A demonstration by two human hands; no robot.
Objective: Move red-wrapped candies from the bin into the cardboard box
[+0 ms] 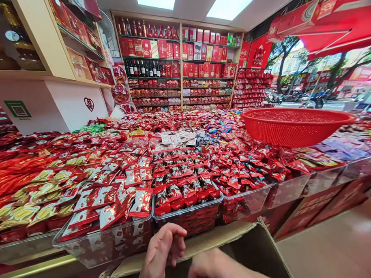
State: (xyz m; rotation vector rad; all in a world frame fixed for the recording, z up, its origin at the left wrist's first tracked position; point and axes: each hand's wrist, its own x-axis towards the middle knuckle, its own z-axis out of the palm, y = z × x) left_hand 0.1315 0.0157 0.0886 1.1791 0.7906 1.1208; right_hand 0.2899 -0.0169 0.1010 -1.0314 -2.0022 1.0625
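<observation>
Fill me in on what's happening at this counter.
A person has both bare hands over an open cardboard box in front of a candy display. The left hand is half curled, just in front of a clear tub holding neat rows of red packets. The right hand is blurred beside it, low over the box; whether either hand holds anything can't be told. A red plastic basket sits on the heaped packets to the right.

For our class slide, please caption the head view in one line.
Left hand and right hand at an open cardboard box, before clear bins of red packets.
</observation>
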